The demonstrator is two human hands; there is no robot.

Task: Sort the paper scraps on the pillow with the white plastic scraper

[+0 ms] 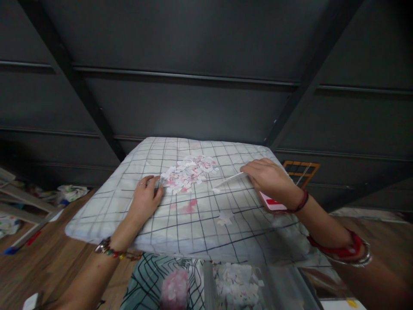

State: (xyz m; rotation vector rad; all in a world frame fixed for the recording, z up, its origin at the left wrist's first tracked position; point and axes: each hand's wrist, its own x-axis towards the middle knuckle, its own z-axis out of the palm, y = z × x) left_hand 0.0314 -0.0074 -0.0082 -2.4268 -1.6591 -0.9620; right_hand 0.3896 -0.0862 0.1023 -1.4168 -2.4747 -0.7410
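Observation:
A loose pile of small white and pink paper pieces (189, 172) lies on a white grid-patterned cloth (129, 202) that covers the table. At the pile's left edge rests my left hand (146, 198), fingers apart and slightly bent, with no object visible in it. My right hand (266, 176) is closed around the end of a slim white stick-like tool (229, 178); its exact kind is unclear. The tool slants down to the left, its tip at a small pale scrap on the cloth. A white star-shaped piece (225, 217) lies nearer me.
Under my right wrist is a pink-and-red flat object (273, 202). Below the table's near edge, a clear bin (209, 286) holds more paper bits beside a pink bundle (175, 288). A dark panelled wall (190, 107) stands behind; an orange frame (301, 172) is at right.

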